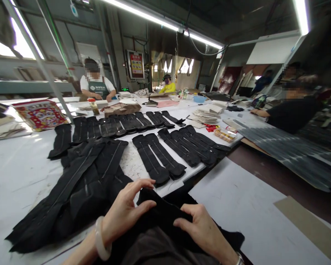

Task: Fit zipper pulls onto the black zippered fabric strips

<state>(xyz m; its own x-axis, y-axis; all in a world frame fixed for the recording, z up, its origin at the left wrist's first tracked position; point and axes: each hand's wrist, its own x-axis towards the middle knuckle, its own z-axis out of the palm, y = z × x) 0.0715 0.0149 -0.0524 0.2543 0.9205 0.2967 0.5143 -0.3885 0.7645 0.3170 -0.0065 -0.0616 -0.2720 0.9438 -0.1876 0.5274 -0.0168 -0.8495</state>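
Observation:
Close to my body, a black fabric piece [165, 211] is held up in my two hands. At its upper left corner is my left hand [127, 208], with the thumb on the near face and the fingers curved around the far side. My right hand [201, 224] pinches the top edge between thumb and bent fingers. Left of my hands lies a heap of black fabric pieces with zippers [82, 184]. Beyond it, black zippered strips [157, 158] lie in rows on the white table [30, 176].
Stacks of pale pieces [206, 112], a clear food box [225, 134], a jar [93, 106] and a red printed box [41, 115] stand on the table. A metal post rises at left. Co-workers sit across and at right. Grey sheeting [292, 147] covers the right side.

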